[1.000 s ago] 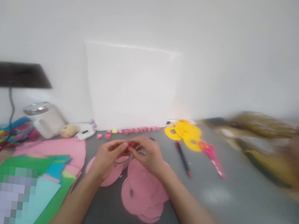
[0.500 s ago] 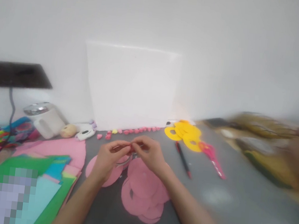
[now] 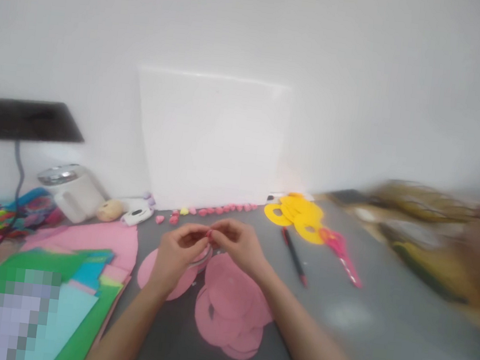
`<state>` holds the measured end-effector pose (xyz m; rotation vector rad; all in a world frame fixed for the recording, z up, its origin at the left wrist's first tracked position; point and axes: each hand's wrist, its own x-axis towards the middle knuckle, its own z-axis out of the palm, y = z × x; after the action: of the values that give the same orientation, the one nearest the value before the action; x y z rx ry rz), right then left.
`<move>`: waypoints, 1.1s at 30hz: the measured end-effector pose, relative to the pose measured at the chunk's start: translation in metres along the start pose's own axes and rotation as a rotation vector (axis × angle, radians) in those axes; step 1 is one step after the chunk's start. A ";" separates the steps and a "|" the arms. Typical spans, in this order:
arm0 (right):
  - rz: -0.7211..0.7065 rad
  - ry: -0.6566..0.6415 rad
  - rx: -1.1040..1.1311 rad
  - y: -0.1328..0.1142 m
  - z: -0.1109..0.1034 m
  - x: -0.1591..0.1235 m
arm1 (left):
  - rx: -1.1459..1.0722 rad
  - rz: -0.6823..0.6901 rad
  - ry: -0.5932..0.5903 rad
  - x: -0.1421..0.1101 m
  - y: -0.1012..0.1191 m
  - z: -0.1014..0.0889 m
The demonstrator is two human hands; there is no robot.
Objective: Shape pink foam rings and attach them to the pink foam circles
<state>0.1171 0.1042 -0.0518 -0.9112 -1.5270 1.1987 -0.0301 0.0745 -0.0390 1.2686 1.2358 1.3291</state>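
Observation:
My left hand and my right hand meet fingertip to fingertip over the grey table. Between their pinched fingers is a small pink piece, too tiny and blurred to name. Just beneath the hands lies a roll of tape, partly covered by my left fingers. Pink paper discs, some with a hole cut in them, overlap below my right hand. Another pink disc lies partly behind my left hand and wrist.
Small pink pieces line the wall. Yellow paper rings, a black-and-red pen and pink scissors lie right. Coloured paper sheets, a white mug-like container and a white device are left.
My fingertips have shifted slightly, and a bit more of the small pink piece shows between them. Both arms are almost where they were; the table items have not moved.

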 end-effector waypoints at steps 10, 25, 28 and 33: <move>-0.005 -0.076 0.088 0.002 -0.001 0.000 | -0.074 -0.084 -0.005 0.002 -0.001 -0.003; -0.014 -0.090 0.066 0.000 -0.001 0.000 | -0.132 -0.118 0.069 0.002 0.000 -0.003; -0.001 -0.091 0.085 0.003 -0.001 0.001 | -0.062 -0.108 0.070 0.001 0.002 -0.001; 0.066 -0.092 0.151 0.006 -0.002 0.002 | -0.011 -0.095 0.058 0.000 0.002 -0.001</move>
<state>0.1182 0.1078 -0.0571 -0.8205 -1.4658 1.4006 -0.0306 0.0740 -0.0371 1.1571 1.3111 1.3102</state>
